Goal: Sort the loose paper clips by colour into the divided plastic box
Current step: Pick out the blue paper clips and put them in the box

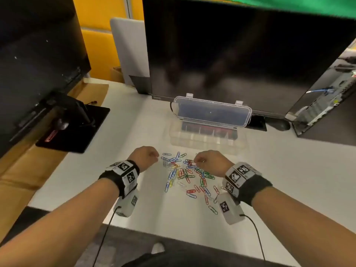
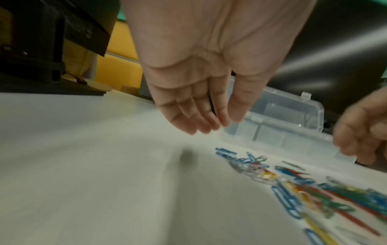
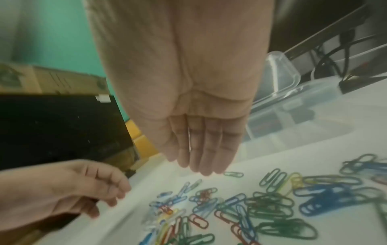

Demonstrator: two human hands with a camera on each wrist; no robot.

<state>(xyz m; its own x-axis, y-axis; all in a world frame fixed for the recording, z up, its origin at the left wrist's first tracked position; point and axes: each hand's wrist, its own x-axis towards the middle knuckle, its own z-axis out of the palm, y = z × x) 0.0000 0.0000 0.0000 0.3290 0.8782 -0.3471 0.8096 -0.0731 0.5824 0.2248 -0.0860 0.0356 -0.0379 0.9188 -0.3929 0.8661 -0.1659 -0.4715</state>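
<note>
A heap of loose paper clips (image 1: 185, 175) in blue, red, green, yellow and clear lies on the white table (image 1: 279, 170), blurred in the wrist views (image 2: 293, 185) (image 3: 261, 203). Just behind it stands the clear divided plastic box (image 1: 208, 140) (image 2: 270, 132) (image 3: 293, 119), its lid (image 1: 212, 112) raised against the monitor. My left hand (image 1: 152, 157) (image 2: 217, 122) hovers at the heap's left edge, fingers relaxed and holding nothing. My right hand (image 1: 200, 158) (image 3: 192, 162) hangs over the heap's far right part, fingers pointing down, nothing between them.
A big black monitor (image 1: 240, 54) stands right behind the box. A second monitor's black stand base (image 1: 77, 130) sits to the left. A computer tower (image 1: 323, 105) and a dark mouse (image 1: 279, 125) are at the right. The table's near edge (image 1: 154, 232) is close to my body.
</note>
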